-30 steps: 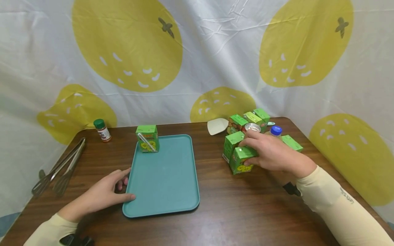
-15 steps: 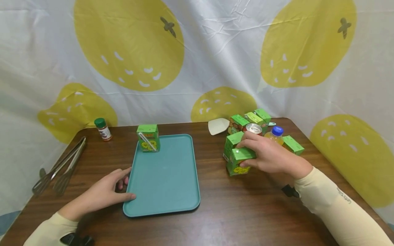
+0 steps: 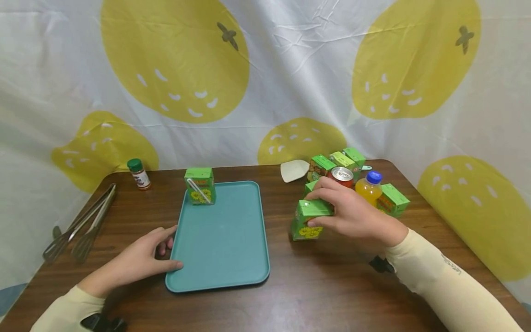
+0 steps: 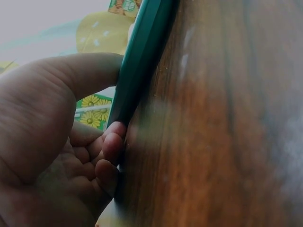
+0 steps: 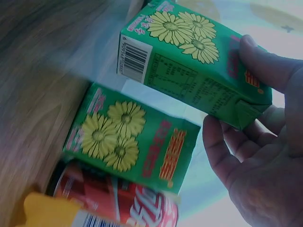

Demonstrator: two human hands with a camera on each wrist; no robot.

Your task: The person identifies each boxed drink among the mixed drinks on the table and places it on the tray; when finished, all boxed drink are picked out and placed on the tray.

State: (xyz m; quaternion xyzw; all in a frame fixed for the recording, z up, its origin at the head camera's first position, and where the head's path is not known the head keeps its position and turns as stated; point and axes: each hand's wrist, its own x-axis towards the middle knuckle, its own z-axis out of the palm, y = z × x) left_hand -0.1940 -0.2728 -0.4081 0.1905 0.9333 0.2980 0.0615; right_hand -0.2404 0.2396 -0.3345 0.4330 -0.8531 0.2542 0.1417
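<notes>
My right hand [image 3: 352,210] grips a green drink carton with yellow flowers [image 3: 306,229] by its upper part, right of the tray. In the right wrist view the thumb presses one face of the carton [image 5: 182,66] and fingers lie on the opposite side. A matching carton [image 5: 125,137] stands behind it, largely covered by the hand in the head view. My left hand [image 3: 143,258] holds the left rim of the teal tray [image 3: 221,249], thumb on top and fingers curled at its side. One flowered carton [image 3: 200,191] with a straw stands at the tray's back left corner.
Beyond my right hand stand a red can [image 3: 342,175], an orange drink bottle with a blue cap [image 3: 368,189] and several more green cartons [image 3: 321,167]. A cream scoop [image 3: 293,170] lies at the back. Tongs [image 3: 93,216] and a seasoning jar [image 3: 139,175] are on the left.
My right hand has moved left with the carton, away from the other drinks, which uncovers the orange bottle. My left hand and the tray have stayed put.
</notes>
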